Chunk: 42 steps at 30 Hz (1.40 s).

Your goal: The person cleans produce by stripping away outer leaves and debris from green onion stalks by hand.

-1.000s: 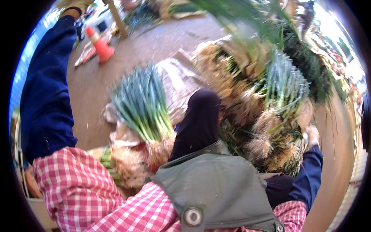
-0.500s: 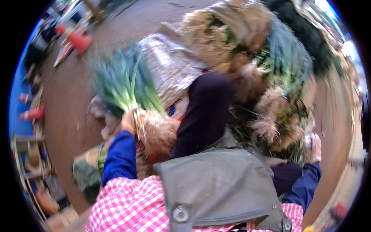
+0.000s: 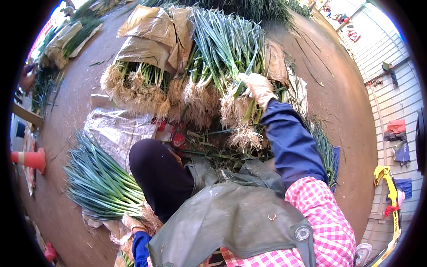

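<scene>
At the lower left my left hand (image 3: 130,222), in a pale glove, is closed round the stem bases of a bunch of green onions (image 3: 104,178). Its blue-green leaves fan out to the far left, and its pale roots press near my dark-clad knee. My right arm is stretched forward over a heap of green onions (image 3: 227,42). There my gloved right hand (image 3: 259,87) has its fingers wrapped round a few stems just above the roots (image 3: 235,104); the fingertips are partly hidden by leaves.
Brown sacking (image 3: 149,42) covers more rooted onions (image 3: 133,89) ahead. A whitish woven sack (image 3: 115,129) lies left of my knee. Loose leaves litter the ground between my legs. An orange cone (image 3: 33,160) stands far left; a yellow tool-like arm (image 3: 391,191) is at the right by a slatted wall.
My view has swung to the right. My right hand has gone from low beside my leg to the heap ahead. The left hand keeps its bunch, now lying lower and further left.
</scene>
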Each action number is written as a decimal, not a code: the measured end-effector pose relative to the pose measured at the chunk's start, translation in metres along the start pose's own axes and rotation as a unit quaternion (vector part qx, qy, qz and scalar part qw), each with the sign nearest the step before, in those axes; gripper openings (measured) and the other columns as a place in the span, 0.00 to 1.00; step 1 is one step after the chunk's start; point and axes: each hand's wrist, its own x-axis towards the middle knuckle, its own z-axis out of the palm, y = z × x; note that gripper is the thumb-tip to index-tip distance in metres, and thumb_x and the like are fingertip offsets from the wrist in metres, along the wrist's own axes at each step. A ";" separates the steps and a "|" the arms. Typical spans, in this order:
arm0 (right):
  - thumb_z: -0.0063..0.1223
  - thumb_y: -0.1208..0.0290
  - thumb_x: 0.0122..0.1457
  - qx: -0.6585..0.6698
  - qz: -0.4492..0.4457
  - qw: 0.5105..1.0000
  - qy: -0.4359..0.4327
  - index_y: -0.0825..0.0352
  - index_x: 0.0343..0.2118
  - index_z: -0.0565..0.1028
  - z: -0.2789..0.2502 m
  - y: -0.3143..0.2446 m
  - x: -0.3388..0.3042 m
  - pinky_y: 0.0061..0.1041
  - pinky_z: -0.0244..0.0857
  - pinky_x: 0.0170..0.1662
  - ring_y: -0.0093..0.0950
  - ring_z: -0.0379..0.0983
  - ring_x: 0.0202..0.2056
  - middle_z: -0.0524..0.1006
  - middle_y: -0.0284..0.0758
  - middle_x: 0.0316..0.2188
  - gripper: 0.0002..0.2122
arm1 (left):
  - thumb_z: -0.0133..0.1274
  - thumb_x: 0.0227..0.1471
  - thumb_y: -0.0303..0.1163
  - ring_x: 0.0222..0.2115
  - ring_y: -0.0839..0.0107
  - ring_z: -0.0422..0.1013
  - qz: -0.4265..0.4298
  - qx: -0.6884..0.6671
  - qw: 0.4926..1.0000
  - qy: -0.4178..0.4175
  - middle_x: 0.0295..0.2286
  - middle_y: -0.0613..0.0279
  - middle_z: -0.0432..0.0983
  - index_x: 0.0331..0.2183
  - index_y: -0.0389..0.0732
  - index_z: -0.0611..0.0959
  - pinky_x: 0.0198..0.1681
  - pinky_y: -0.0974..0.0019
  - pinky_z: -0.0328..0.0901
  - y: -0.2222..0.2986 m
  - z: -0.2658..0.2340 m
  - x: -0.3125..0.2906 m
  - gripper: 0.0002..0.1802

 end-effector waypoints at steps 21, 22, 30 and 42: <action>0.43 0.62 0.63 0.516 -0.032 0.829 -0.214 0.68 0.45 0.71 -0.051 0.116 -0.005 0.28 0.72 0.46 0.32 0.74 0.46 0.71 0.47 0.50 0.15 | 0.50 0.54 0.35 0.13 0.85 0.59 0.279 0.118 0.952 -0.028 0.14 0.74 0.67 0.35 0.42 0.84 0.13 0.80 0.52 0.224 0.027 -0.196 0.11; 0.46 0.66 0.62 0.557 -0.034 0.797 -0.231 0.71 0.43 0.71 -0.048 0.118 -0.010 0.28 0.72 0.45 0.32 0.75 0.43 0.74 0.45 0.45 0.13 | 0.51 0.54 0.36 0.13 0.85 0.61 0.266 0.142 0.953 0.011 0.15 0.73 0.68 0.34 0.43 0.84 0.13 0.80 0.53 0.210 0.019 -0.192 0.11; 0.51 0.70 0.59 0.502 0.018 0.851 -0.151 0.74 0.43 0.72 -0.036 0.129 -0.010 0.14 0.64 0.31 0.16 0.67 0.29 0.75 0.34 0.36 0.13 | 0.52 0.54 0.39 0.15 0.72 0.71 0.022 0.157 0.983 0.098 0.24 0.62 0.75 0.36 0.42 0.78 0.11 0.70 0.62 0.023 -0.043 -0.095 0.12; 0.52 0.65 0.60 0.443 0.083 0.883 -0.132 0.67 0.39 0.72 -0.016 0.104 -0.034 0.11 0.64 0.26 0.13 0.67 0.25 0.75 0.29 0.30 0.11 | 0.42 0.52 0.43 0.44 0.51 0.71 0.050 0.659 0.750 0.035 0.42 0.46 0.75 0.39 0.40 0.81 0.47 0.53 0.65 0.008 -0.021 -0.030 0.21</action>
